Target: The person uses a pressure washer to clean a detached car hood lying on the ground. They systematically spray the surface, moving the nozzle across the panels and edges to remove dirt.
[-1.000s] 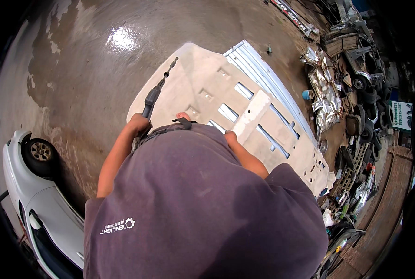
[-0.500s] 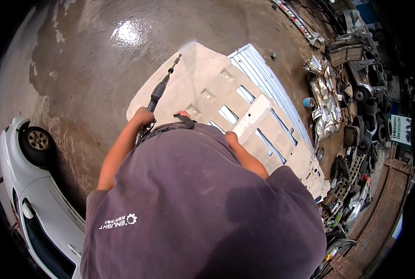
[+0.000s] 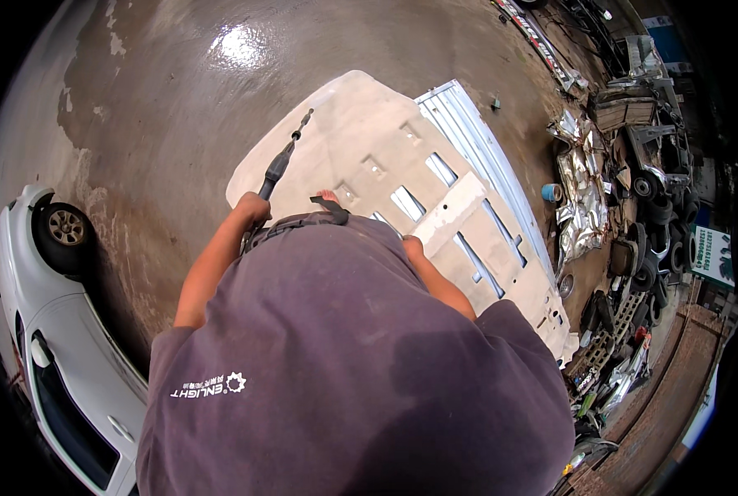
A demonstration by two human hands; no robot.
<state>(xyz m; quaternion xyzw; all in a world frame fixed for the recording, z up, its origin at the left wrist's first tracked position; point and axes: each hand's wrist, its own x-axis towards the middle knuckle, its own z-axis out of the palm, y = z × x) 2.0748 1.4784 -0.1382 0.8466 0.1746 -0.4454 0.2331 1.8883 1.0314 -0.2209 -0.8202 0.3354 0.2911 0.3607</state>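
Note:
My left hand (image 3: 255, 208) is wrapped round a black pressure washer lance (image 3: 277, 167), which points forward over a large beige moulded panel (image 3: 319, 145). A faint whitish spray shows near the nozzle, at the panel's far left part. The panel lies flat on the ground and has slots cut through it. At the edge of my shirt, my right hand (image 3: 414, 246) is low over the panel; its fingers are mostly hidden, so what it holds cannot be made out. Part of my foot (image 3: 329, 197) and a black strap (image 3: 333, 209) show beyond my waist.
A pale ribbed sheet (image 3: 478, 136) sticks out from under the panel's right side. Wet concrete (image 3: 162, 140) spreads ahead and left. A white car (image 3: 71, 322) stands at the left. Crumpled metal (image 3: 580, 190), a blue bucket (image 3: 550, 193), and piled tyres (image 3: 658, 207) line the right.
The lance tip has swung slightly left and nearer to me, and the spray with it. My right hand has hardly moved. The view has shifted a little.

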